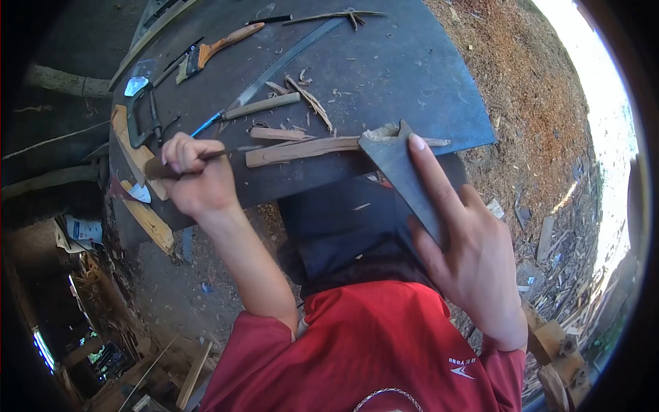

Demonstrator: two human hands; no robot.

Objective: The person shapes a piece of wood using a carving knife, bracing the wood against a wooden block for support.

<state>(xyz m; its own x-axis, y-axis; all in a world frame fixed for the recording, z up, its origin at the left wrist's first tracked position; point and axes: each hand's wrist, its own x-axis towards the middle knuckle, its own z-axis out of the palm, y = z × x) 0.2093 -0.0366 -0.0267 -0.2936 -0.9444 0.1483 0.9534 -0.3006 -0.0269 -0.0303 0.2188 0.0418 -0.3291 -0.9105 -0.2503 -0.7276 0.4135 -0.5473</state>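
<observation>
My left fingers (187, 152) are closed round a brown, rounded handle (159, 169); my right fingers (434, 173) are clamped on a grey, flat, triangular piece (401, 168) across the long brown wooden strip (302, 150) by the desk's (405, 75) near edge. Curled tan shavings (312, 103) lie beyond.

Left hand (195, 161): closed in a fist; forearm (247, 257), bare. Right hand (473, 254): index finger (436, 172) extended, back upward.

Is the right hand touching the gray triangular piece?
Touching. In the head view, the right hand lays its index finger on the gray triangular piece.
</observation>
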